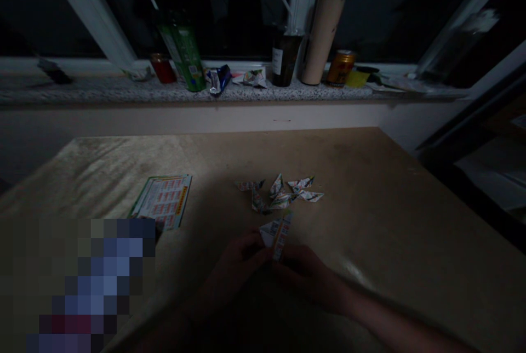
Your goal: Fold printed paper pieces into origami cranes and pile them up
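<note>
Between my two hands is a folded piece of printed paper (281,237), white with coloured print and a narrow pointed shape. My left hand (242,257) pinches its left side near the lower edge. From the right, my right hand (299,272) has its fingers closed on the lower end. Just beyond the hands lie several folded paper pieces (281,199) of the same print, grouped on the table. Shadow hides parts of the fingers.
A flat printed sheet or stack (166,199) lies left on the brown table (370,194). Along the granite windowsill (135,90) stand a green bottle (187,60), a dark cup with a straw (284,60), a tall beige flask (326,29) and an orange can (341,68). A blurred-out patch covers the lower left.
</note>
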A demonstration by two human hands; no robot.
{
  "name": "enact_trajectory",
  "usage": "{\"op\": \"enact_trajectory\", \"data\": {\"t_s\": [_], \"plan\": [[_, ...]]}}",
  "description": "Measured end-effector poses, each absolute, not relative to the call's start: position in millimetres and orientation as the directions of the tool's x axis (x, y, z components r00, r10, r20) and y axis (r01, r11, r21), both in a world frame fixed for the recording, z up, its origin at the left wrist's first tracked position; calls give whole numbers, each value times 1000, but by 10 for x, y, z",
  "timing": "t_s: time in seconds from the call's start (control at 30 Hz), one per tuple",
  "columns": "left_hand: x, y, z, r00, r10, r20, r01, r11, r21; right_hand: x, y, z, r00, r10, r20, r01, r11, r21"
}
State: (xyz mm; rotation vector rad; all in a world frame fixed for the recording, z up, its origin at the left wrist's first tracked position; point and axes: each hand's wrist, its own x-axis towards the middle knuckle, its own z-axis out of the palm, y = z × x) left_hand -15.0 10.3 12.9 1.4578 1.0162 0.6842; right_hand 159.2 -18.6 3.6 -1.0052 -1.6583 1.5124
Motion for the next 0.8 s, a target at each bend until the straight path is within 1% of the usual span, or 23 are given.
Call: {"op": "enact_trajectory", "data": {"t_s": [0.07, 0.13, 0.2, 0.27, 0.33, 0.5, 0.53, 0.57, 0.63, 0.67, 0.8], "plan": [[-141, 92, 144, 473, 872, -130, 170, 54, 984, 1603, -173, 37, -466, 884, -28, 101, 22, -995], [-133, 75, 160, 487, 866, -115, 150, 47, 988, 1622, -149, 31, -413, 910, -34, 88, 2, -996], [-128, 56, 178, 480, 869, -119, 184, 33, 982, 1645, -121, 18, -302, 952, -53, 64, -35, -997], [-128, 35, 186, 459, 874, -157, 246, 45, 968, 1662, -97, -1, -195, 976, -96, 37, -91, -995], [-136, 11, 167, 424, 883, -201, 287, 79, 955, 1666, -86, -16, -147, 979, -138, 2, -139, -990], [-175, -25, 36, 196, 926, -324, 336, 247, 909, 1638, -100, -7, -163, 975, -149, -12, -153, -988], [-178, -24, 21, 185, 928, -323, 334, 250, 909, 1630, -107, -2, -170, 974, -153, -2, -156, -988], [-178, -21, 17, 198, 929, -313, 334, 237, 912, 1622, -115, 1, -174, 972, -156, 8, -157, -988], [-167, -11, 35, 299, 910, -287, 342, 178, 923, 1607, -133, 1, -179, 973, -149, 21, -148, -989], [-157, -6, 54, 320, 905, -280, 351, 161, 923, 1600, -142, -2, -184, 973, -140, 25, -138, -990], [-121, 4, 127, 358, 881, -309, 347, 182, 920, 1584, -166, -8, -203, 969, -139, 32, -135, -990]]}}
